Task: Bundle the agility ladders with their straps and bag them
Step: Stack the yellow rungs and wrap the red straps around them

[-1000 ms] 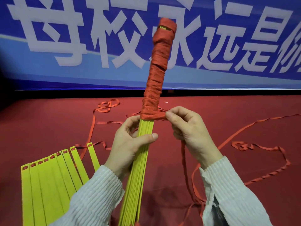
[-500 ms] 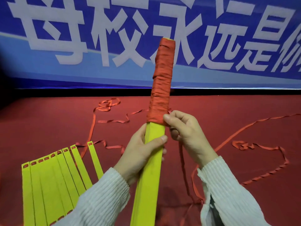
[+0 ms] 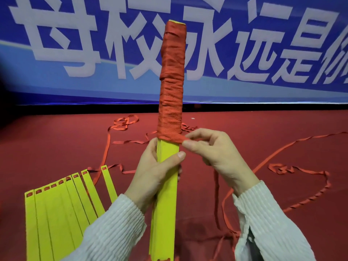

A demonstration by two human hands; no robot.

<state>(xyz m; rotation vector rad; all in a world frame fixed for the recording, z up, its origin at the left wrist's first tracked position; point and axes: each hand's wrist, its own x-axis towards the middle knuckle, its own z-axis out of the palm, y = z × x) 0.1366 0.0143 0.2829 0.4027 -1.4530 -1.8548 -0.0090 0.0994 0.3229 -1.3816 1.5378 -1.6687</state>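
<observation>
From the head camera, I hold the stacked bundle of yellow rungs [image 3: 165, 200] nearly upright in front of me, its lower end running out of the bottom of the frame between my sleeves. My left hand [image 3: 156, 174] is wrapped around the bare yellow part, thumb lying across the front face. Just above that hand the red strap [image 3: 170, 87] is wound tightly round the bundle all the way to its top end. My right hand [image 3: 212, 153] sits just right of the bundle, thumb and fingertips pinching the strap where it leaves the lowest turn. The loose strap trails over the red floor [image 3: 56, 144]. A second set of yellow rungs [image 3: 62, 208] lies fanned out on the floor at my lower left, apart from both hands
</observation>
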